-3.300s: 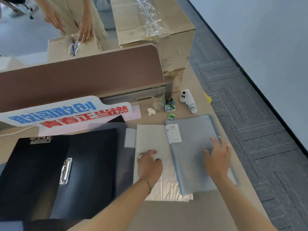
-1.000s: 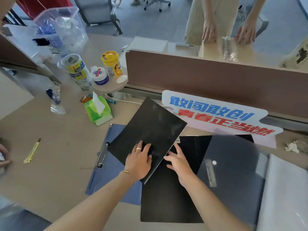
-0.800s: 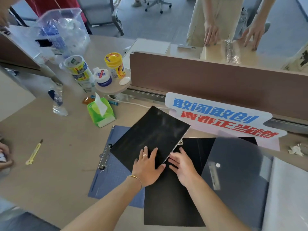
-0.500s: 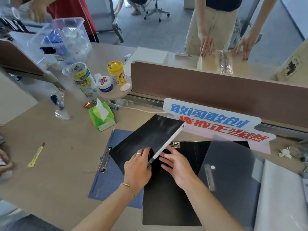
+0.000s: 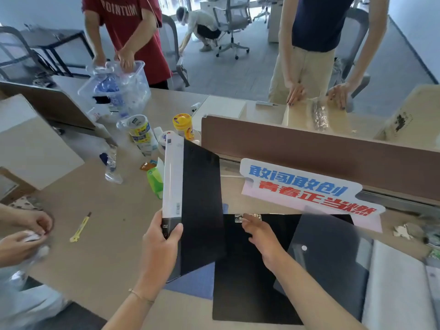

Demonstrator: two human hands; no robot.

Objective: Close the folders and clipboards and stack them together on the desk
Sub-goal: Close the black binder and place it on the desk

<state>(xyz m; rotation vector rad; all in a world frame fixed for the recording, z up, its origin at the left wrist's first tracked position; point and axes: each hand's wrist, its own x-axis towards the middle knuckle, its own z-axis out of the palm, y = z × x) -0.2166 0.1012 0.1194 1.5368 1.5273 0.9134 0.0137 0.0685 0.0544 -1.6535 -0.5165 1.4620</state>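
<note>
My left hand [image 5: 160, 246] grips the bottom of a black folder [image 5: 202, 206] by its white spine, holding it raised on edge above the desk. My right hand [image 5: 260, 236] hovers open beside it, fingertips near the metal clip of a black clipboard [image 5: 242, 289] lying flat. A blue clipboard [image 5: 192, 282] shows partly under the raised folder. A dark translucent folder [image 5: 331, 258] overlaps the black clipboard on the right. A pale grey folder [image 5: 392, 287] lies at the far right.
A slogan sign [image 5: 304, 189] leans on the brown divider [image 5: 309, 148]. A green tissue pack [image 5: 154, 182], canisters [image 5: 183, 126], a crushed bottle [image 5: 112, 163] and a yellow cutter [image 5: 79, 228] lie to the left. Other people stand around; someone's hands [image 5: 21, 234] are at left.
My left hand has lifted the black folder off the blue clipboard and stood it on edge. My right hand has come off it and moved toward the clipboard's clip.
</note>
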